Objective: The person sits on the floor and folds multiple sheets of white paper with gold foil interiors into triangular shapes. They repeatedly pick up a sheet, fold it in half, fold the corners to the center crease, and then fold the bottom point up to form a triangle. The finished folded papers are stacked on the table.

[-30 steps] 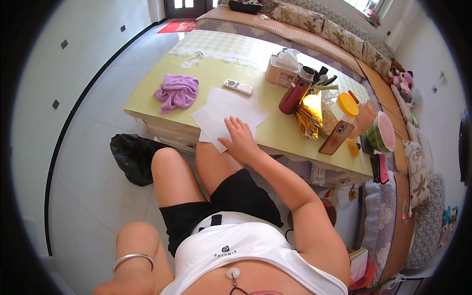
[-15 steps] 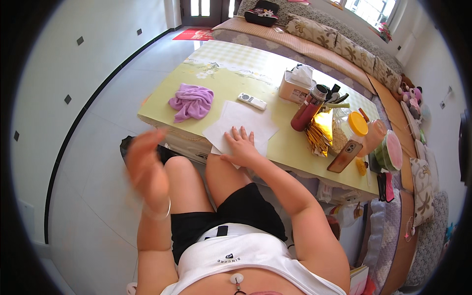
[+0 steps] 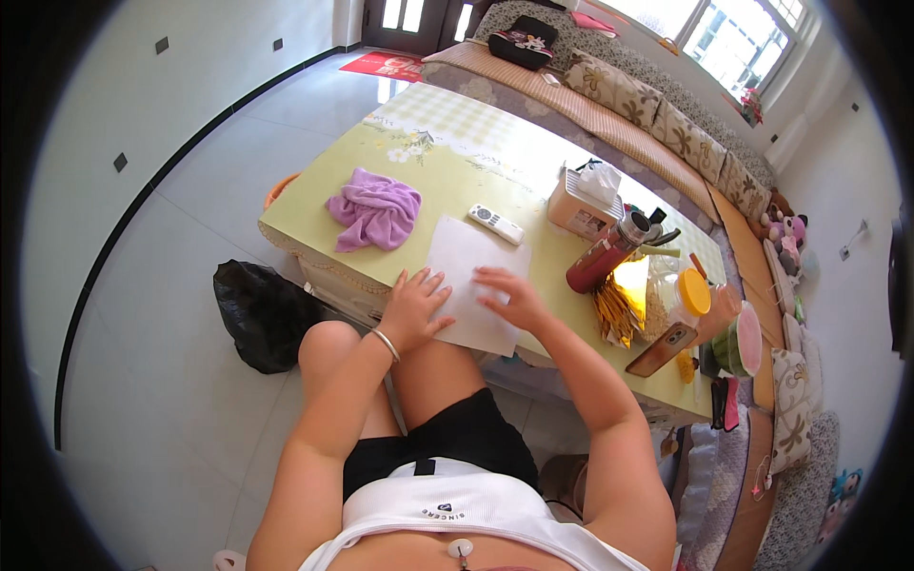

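White paper [image 3: 466, 249] lies at the near edge of the table, its bottom end overhanging my lap. My left hand [image 3: 416, 306], a bracelet at its wrist, rests along the paper's left side with fingers spread. On the right part of the paper is my right hand [image 3: 514, 299], its fingers apart and slightly bent. Neither hand grips anything. Just beyond the paper sits a white remote control [image 3: 496, 225]. A crumpled purple cloth [image 3: 376, 210] lies to the left of it.
Right of the paper stand a tissue box [image 3: 583, 213], a dark red flask [image 3: 606, 253], gold packets [image 3: 619, 312], a yellow-lidded jar [image 3: 692, 293] and a propped phone [image 3: 662, 349]. A black plastic bag [image 3: 262, 319] is on the floor at left. A long sofa [image 3: 657, 143] runs behind the table.
My left hand has come down from the air at left onto the paper. The fanned sheets now lie lined up as one. My right hand has shifted to the right.
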`<action>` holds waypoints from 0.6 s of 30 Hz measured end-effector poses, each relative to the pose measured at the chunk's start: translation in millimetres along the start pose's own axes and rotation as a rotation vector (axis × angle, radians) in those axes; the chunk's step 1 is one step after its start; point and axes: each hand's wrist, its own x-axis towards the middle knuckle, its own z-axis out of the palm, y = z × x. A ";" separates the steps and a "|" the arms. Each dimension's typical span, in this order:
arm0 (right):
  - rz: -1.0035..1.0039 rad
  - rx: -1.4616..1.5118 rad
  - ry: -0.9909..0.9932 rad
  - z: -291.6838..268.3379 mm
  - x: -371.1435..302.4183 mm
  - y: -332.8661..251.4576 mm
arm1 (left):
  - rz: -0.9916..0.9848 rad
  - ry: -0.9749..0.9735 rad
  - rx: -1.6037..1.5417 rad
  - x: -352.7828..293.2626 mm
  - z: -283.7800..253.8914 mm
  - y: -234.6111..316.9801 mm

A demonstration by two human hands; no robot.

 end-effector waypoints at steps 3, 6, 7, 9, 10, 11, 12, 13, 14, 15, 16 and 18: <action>0.136 -0.171 0.349 -16.3 21.3 20.9 | 0.016 0.040 0.024 0.5 1.8 2.4; 0.278 -0.405 0.464 -30.0 56.5 33.1 | 0.031 0.055 0.022 4.4 6.4 3.4; 0.323 -0.441 0.449 -31.6 64.6 40.2 | 0.037 0.049 0.014 6.4 6.5 4.7; 0.356 -0.507 0.425 -33.0 76.3 53.7 | 0.049 0.038 -0.004 9.1 5.0 6.5; 0.375 -0.455 0.378 -35.3 84.1 54.1 | 0.049 0.034 -0.011 9.0 3.5 4.9; 0.396 -0.403 0.331 -38.3 91.2 54.7 | 0.050 0.029 -0.019 9.0 1.7 3.3; 0.417 -0.352 0.283 -40.0 95.6 54.9 | 0.050 0.024 -0.028 8.7 -0.2 1.8; 0.414 -0.378 0.289 -41.2 96.9 53.3 | 0.050 0.019 -0.038 8.5 -3.0 0.8; 0.412 -0.404 0.294 -42.3 97.6 50.9 | 0.049 0.013 -0.048 8.5 -6.2 -0.4; 0.409 -0.429 0.300 -42.6 97.9 50.2 | 0.049 0.007 -0.058 8.3 -7.3 -1.8; 0.404 -0.450 0.310 -44.3 97.1 50.0 | 0.051 0.008 -0.060 9.2 -7.6 -2.7; 0.392 -0.490 0.329 -47.3 94.7 50.9 | 0.054 0.010 -0.065 9.5 -7.1 -3.7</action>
